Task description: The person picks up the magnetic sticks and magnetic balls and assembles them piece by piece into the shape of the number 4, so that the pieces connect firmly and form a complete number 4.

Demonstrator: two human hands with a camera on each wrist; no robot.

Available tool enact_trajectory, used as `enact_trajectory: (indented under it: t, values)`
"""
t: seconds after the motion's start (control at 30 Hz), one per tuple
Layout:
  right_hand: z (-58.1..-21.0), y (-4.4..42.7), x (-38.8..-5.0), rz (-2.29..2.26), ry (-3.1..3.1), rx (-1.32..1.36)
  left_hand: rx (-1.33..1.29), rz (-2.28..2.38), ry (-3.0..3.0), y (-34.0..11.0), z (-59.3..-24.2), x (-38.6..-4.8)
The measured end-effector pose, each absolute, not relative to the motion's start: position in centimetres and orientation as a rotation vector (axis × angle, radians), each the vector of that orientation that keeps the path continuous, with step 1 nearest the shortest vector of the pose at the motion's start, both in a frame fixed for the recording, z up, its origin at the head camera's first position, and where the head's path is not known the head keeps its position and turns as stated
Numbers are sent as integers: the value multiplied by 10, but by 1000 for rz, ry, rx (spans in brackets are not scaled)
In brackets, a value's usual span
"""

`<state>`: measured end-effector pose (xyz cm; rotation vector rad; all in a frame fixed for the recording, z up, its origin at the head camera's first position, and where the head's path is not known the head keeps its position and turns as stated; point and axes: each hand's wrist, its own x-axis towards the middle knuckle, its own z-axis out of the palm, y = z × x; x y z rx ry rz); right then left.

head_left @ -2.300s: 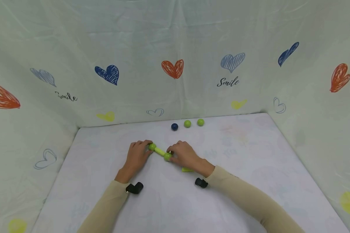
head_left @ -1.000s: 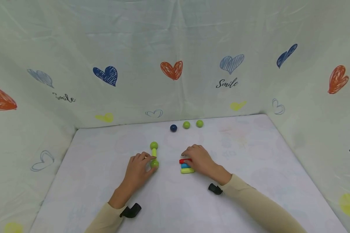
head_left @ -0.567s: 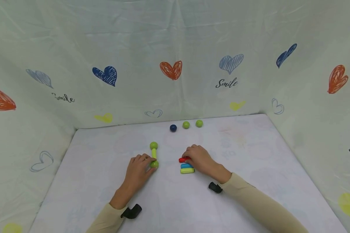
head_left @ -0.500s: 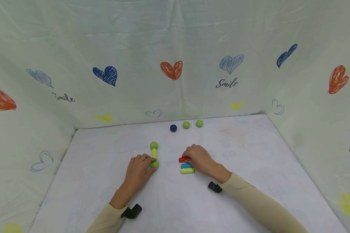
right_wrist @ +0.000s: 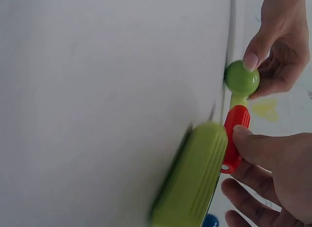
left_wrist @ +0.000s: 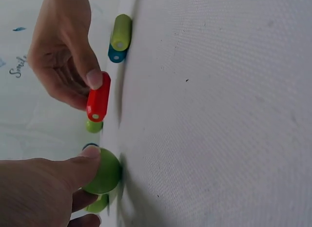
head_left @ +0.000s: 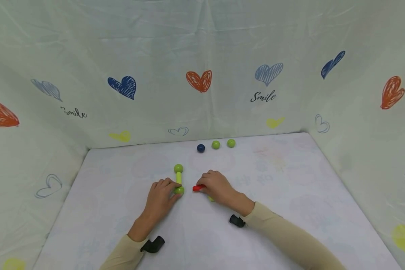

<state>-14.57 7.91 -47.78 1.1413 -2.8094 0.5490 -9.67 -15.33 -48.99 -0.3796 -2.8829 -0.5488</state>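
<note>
My left hand (head_left: pixel 158 198) pinches the near green ball (head_left: pixel 179 191) between thumb and fingers. A yellow-green rod (head_left: pixel 179 177) joins that ball to a far green ball (head_left: pixel 178 168), all in a line pointing away from me. Just right of the near ball, my right hand (head_left: pixel 219 188) pinches a short red rod (head_left: pixel 197 188), whose free end points toward the ball with a small gap in the left wrist view. Another yellow-green rod (right_wrist: pixel 192 178) and a blue rod (left_wrist: pixel 116 55) lie side by side, mostly hidden beneath the right hand in the head view.
Along the table's back edge sit a dark blue ball (head_left: pixel 200 148) and two loose balls, one green (head_left: pixel 216 144) and another green (head_left: pixel 231 143). A white cloth wall printed with hearts (head_left: pixel 199 81) rises behind and at both sides of the white table (head_left: pixel 121 165).
The ball-and-rod piece was turned from slanted to pointing away. My right hand left it, took the red rod from beside the blue one and carried it left. Lately the left hand stays put.
</note>
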Motion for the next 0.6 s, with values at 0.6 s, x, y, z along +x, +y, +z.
enact_trajectory:
  t: [0.6]
  values:
    - [-480, 49, -143, 524, -2814, 1122, -362, -608, -2876, -156, -491, -97]
